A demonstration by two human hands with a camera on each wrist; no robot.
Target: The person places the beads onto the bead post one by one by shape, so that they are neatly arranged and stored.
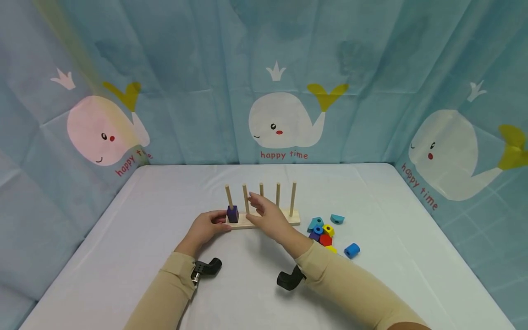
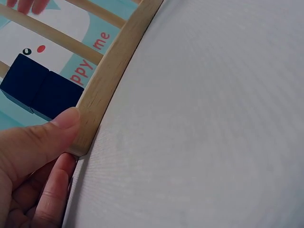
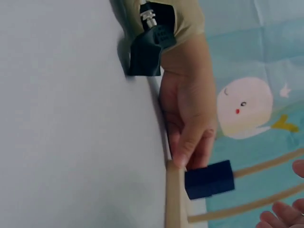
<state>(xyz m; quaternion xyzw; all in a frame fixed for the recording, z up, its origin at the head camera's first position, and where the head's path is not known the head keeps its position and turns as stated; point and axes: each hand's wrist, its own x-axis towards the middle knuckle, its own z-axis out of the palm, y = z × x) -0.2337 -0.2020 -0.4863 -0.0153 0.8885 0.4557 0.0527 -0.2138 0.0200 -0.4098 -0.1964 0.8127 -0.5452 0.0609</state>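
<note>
A wooden peg stand (image 1: 294, 217) with several upright pegs sits on the table. Two dark blue-purple square blocks (image 2: 57, 92) are stacked on its leftmost peg. My left hand (image 1: 206, 228) grips the left end of the base, with the thumb (image 2: 66, 118) on the near face and the fingers partly hidden beneath. In front of the second and third pegs, my right hand (image 1: 270, 220) is raised with its fingers apart and nothing held. In the right wrist view, only its fingertips (image 3: 285, 213) show, beside a peg.
Right of the stand lies a cluster of loose blocks, among them a red one (image 1: 326, 240), a yellow one (image 1: 328, 230) and a teal one (image 1: 314, 223). A blue cylinder (image 1: 352, 250) and a teal half-round block (image 1: 337, 219) lie apart. A whale-print curtain (image 1: 218, 123) surrounds the white table (image 1: 165, 197).
</note>
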